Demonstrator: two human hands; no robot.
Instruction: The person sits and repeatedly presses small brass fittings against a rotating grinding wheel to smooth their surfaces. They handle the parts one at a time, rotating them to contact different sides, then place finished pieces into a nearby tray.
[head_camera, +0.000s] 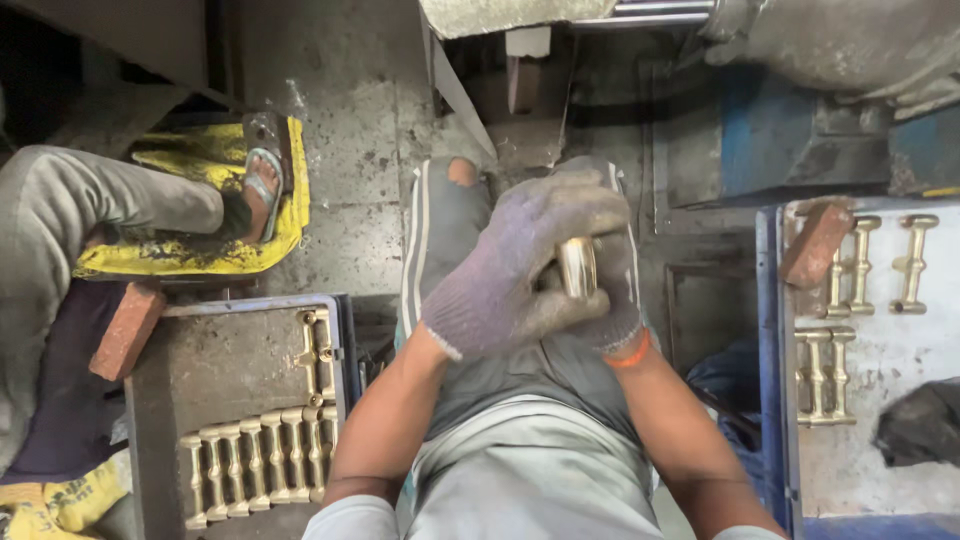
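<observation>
Both gloved hands meet over the lap, forearms angled inward. The left hand (510, 270) wraps over the top, and the right hand (612, 290) sits behind it; together they clasp a short brass piece (577, 266), its shiny end showing between the fingers. Below lies a grimy concrete floor (360, 150). Left tray (240, 360) and right tray (775, 330) hold rows of brass fittings, each with a brick (126, 330) at its edge.

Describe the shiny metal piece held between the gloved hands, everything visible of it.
The metal piece looks like polished brass, a short rounded cylinder with a bright gold sheen. Only its end shows; the rest is hidden. The left hand in a grey-purple knit glove wraps over it, the right hand cups it from behind, above the lap.
</observation>
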